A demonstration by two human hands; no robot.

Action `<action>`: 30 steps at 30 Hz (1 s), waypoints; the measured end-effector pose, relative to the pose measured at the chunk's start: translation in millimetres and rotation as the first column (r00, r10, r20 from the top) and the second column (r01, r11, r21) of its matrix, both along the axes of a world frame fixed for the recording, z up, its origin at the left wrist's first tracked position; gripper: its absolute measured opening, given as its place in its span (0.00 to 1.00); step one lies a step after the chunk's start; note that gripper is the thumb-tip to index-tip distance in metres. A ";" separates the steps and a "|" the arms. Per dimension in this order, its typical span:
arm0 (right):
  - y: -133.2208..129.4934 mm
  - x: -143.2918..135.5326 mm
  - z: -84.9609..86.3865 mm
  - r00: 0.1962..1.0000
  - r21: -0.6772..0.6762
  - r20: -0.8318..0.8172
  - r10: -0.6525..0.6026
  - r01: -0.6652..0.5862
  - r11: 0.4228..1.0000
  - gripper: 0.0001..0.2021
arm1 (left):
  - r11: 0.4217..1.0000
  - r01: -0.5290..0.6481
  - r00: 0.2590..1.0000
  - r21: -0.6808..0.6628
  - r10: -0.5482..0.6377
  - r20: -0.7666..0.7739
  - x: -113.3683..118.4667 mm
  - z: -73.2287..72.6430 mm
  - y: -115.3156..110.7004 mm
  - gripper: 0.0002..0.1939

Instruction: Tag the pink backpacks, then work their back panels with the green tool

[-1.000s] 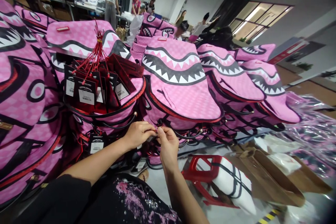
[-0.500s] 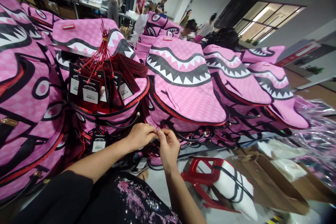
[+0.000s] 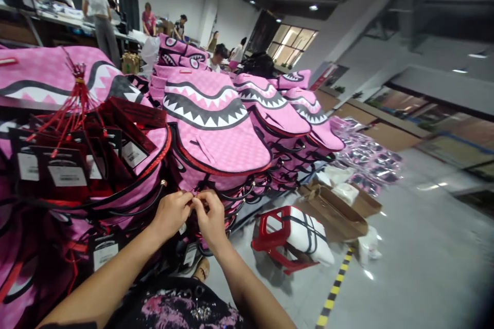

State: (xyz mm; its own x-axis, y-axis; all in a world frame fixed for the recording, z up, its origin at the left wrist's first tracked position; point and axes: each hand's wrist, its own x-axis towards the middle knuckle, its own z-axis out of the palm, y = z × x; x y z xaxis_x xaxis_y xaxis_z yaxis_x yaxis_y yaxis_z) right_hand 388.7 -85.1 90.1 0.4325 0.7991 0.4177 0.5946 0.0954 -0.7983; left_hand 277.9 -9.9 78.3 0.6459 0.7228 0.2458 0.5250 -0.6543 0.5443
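Note:
At the front edge of a pink bag (image 3: 231, 149) with a printed shark mouth, my left hand (image 3: 173, 214) and my right hand (image 3: 210, 217) meet fingertip to fingertip. Both are closed in a pinch. Whatever sits between the fingers is too small and covered to make out. To the left, a bundle of black and red hang tags (image 3: 68, 175) with white barcode labels lies on another pink bag (image 3: 127, 74). Red strings (image 3: 79, 93) gather the bundle at its top. Below it, a single hang tag (image 3: 105, 254) dangles in front of the stacked bags.
More pink bags (image 3: 276, 113) are stacked along the row to the right. A red stool (image 3: 270, 226) with a white strapped pad stands on the floor beside an open cardboard box (image 3: 335, 211). Plastic-wrapped pink goods (image 3: 363, 159) lie farther right. People work at tables behind.
The head view has turned to the right, so bags, tags and stool appear farther left. My two hands stay pinched together by the same bag's front edge.

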 end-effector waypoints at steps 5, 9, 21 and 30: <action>1.5 -1.2 -2.6 1.000 0.019 -0.004 -0.022 0.022 1.000 0.06 | 0.983 -0.013 0.993 -0.181 0.035 0.117 -2.0 3.3 -3.9 0.08; 1.5 -2.1 -1.2 0.999 0.039 -0.022 -0.035 0.036 0.999 0.06 | 0.905 0.219 0.942 -0.365 -0.099 0.320 -8.2 5.9 -2.6 0.09; 4.1 -3.7 -5.1 0.990 0.032 -0.137 -0.038 0.043 0.999 0.05 | 0.946 0.131 0.956 -0.297 -0.042 0.291 -9.5 6.1 -3.6 0.10; 2.4 -4.6 -4.4 0.982 0.068 -0.187 -0.030 0.043 0.997 0.04 | 0.946 0.071 0.956 -0.317 0.026 0.292 -6.6 9.8 -9.0 0.09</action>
State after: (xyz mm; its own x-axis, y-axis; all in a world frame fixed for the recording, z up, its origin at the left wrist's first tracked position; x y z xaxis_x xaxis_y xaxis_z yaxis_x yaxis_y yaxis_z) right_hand 384.1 -82.7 85.7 0.5361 0.7522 0.3832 0.4412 0.1373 -0.8868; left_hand 271.3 -18.9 88.1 0.5991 0.7798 0.1815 0.3007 -0.4292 0.8517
